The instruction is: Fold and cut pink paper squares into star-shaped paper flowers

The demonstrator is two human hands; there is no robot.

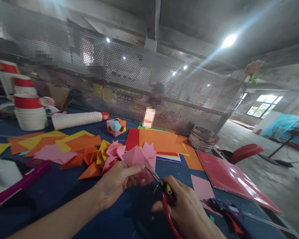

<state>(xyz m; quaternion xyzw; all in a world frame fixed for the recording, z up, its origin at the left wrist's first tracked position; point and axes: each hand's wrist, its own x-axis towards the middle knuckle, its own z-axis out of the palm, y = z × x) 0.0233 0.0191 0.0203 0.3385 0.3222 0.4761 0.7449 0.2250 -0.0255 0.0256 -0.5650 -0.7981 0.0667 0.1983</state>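
Observation:
My left hand (122, 181) pinches a folded piece of pink paper (134, 157) between thumb and fingers. In my right hand (181, 199) is a pair of scissors (166, 207) with red handles, its blades pointing up and left against the edge of the pink paper. Whether the blades are fully closed is hard to make out. Just behind my left hand lie folded paper pieces in pink, yellow (103, 152) and orange (91, 162). A pink square sheet (201, 187) rests on the blue table to the right of my right hand.
A glue gun (226, 210) with a lit red light lies at the right. Stacked paper cups (31, 114), a tape dispenser (17, 182), a folded paper ball (116, 126), orange sheets (156, 139), a red folder (234, 179) and a basket (203, 137) stand around. A perforated metal screen (129, 73) runs behind.

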